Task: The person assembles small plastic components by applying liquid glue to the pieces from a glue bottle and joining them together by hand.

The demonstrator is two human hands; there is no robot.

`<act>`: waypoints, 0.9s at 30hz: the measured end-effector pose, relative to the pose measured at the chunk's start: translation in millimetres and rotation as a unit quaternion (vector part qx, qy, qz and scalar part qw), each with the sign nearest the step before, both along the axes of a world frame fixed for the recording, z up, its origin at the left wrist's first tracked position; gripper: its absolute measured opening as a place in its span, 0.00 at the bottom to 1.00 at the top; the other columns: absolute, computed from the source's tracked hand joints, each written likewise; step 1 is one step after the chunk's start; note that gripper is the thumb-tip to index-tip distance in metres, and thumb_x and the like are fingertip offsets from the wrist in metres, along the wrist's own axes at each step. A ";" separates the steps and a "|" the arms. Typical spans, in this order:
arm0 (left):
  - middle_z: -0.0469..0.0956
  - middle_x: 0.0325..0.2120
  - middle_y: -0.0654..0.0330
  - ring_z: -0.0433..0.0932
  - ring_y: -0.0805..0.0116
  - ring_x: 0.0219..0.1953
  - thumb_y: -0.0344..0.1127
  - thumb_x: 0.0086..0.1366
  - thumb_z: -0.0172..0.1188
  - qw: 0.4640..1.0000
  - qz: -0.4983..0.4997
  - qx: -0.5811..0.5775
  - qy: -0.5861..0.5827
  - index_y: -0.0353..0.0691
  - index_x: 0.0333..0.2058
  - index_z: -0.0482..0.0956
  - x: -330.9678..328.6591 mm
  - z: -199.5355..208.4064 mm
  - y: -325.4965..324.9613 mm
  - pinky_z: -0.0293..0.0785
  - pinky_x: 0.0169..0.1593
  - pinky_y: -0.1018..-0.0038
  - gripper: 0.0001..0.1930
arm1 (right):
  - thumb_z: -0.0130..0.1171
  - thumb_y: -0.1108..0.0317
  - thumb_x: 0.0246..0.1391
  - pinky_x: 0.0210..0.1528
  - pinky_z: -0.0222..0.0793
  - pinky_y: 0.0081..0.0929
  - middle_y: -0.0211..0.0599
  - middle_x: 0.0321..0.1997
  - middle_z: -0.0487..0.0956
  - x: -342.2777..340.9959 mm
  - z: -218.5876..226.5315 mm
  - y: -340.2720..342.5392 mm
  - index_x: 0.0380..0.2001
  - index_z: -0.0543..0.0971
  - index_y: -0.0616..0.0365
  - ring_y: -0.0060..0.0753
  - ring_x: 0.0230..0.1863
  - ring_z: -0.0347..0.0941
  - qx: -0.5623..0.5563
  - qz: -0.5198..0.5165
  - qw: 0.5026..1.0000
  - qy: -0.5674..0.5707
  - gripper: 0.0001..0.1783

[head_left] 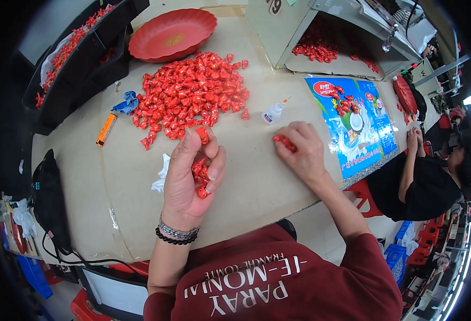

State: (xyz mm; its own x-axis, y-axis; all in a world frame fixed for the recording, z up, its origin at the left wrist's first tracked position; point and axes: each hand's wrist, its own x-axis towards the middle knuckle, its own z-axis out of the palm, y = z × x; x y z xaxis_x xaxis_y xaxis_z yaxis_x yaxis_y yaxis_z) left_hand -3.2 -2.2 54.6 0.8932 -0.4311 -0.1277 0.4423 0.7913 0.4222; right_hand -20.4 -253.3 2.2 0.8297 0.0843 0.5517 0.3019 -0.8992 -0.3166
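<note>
My left hand (190,171) is raised above the table, curled around several small glossy red pieces (199,170). One more red piece (202,136) is pinched between its thumb and fingertip. To the right, my right hand (303,152) is low over the tabletop with fingers bent, closed on a short row of small red pieces (285,143). Beyond my left hand lies a big heap of similar red pieces (190,91) with gold and dark marks. A small white squeeze bottle (273,113) with a thin tip lies just beyond my right hand.
A red scalloped plate (207,20) sits behind the heap. Black bins (93,61) stand far left; an orange box (106,129) and crumpled white tissue (161,174) lie nearer. At right are a blue printed sheet (348,144), a metal cabinet (275,32) and a seated person (417,176).
</note>
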 end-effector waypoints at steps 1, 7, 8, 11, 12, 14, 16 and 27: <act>0.67 0.24 0.64 0.66 0.77 0.19 0.46 0.69 0.49 1.000 0.003 0.001 -0.008 0.37 0.36 0.72 0.0 0.1 1.2 0.58 0.13 0.83 0.16 | 0.65 0.72 0.38 0.32 0.70 0.32 0.32 0.32 0.74 -4.0 5.0 12.1 0.28 0.79 0.52 0.36 0.32 0.70 -0.011 0.019 1.000 0.014 0.09; 0.64 0.24 0.66 0.61 0.79 0.18 0.48 0.71 0.46 0.999 0.016 0.032 -0.006 0.38 0.39 0.71 2.2 -3.1 -1.2 0.56 0.12 0.84 0.17 | 0.66 0.67 0.41 0.25 0.69 0.28 0.26 0.37 0.74 10.9 3.7 49.2 0.32 0.78 0.50 0.32 0.35 0.70 -0.077 0.074 0.994 0.018 0.12; 0.64 0.24 0.66 0.61 0.79 0.18 0.48 0.71 0.46 0.999 0.019 0.033 -0.004 0.38 0.39 0.71 2.7 -5.8 -0.7 0.56 0.12 0.84 0.17 | 0.66 0.67 0.41 0.25 0.69 0.28 0.26 0.37 0.74 13.7 3.7 49.9 0.32 0.78 0.50 0.32 0.35 0.70 -0.076 0.077 0.994 0.019 0.12; 0.65 0.25 0.66 0.63 0.78 0.19 0.47 0.70 0.47 0.999 0.022 0.030 -0.012 0.38 0.39 0.72 5.3 -12.3 -0.6 0.57 0.13 0.84 0.17 | 0.65 0.67 0.42 0.28 0.70 0.28 0.26 0.39 0.74 15.4 6.4 52.0 0.36 0.78 0.50 0.32 0.35 0.70 -0.087 0.057 0.994 0.031 0.14; 0.68 0.24 0.65 0.65 0.77 0.18 0.45 0.69 0.49 0.999 0.028 0.039 -0.005 0.37 0.38 0.72 6.1 -12.9 -1.3 0.58 0.13 0.83 0.15 | 0.64 0.67 0.43 0.31 0.71 0.29 0.28 0.41 0.75 13.6 7.5 51.9 0.38 0.78 0.50 0.33 0.37 0.71 -0.080 0.049 0.995 0.038 0.15; 0.70 0.22 0.64 0.68 0.76 0.18 0.43 0.69 0.52 0.998 0.033 0.047 0.007 0.37 0.36 0.73 8.0 -17.0 -2.6 0.60 0.14 0.82 0.13 | 0.64 0.67 0.43 0.34 0.71 0.30 0.29 0.43 0.75 12.6 9.9 49.4 0.40 0.78 0.51 0.35 0.39 0.71 -0.074 0.042 0.995 0.049 0.17; 0.72 0.23 0.63 0.68 0.76 0.18 0.42 0.68 0.53 0.997 0.039 0.065 0.012 0.39 0.35 0.73 9.5 -25.7 -5.2 0.60 0.14 0.83 0.11 | 0.61 0.70 0.46 0.41 0.70 0.32 0.34 0.47 0.75 16.1 11.7 44.1 0.43 0.78 0.54 0.39 0.42 0.70 -0.049 0.084 0.995 0.023 0.18; 0.74 0.27 0.63 0.67 0.78 0.18 0.40 0.67 0.55 0.994 0.028 0.101 0.026 0.39 0.39 0.74 9.6 -50.0 -12.6 0.59 0.15 0.84 0.10 | 0.47 0.84 0.45 0.44 0.70 0.34 0.45 0.47 0.75 14.5 22.1 17.1 0.37 0.75 0.62 0.44 0.45 0.71 0.073 0.182 0.980 0.039 0.15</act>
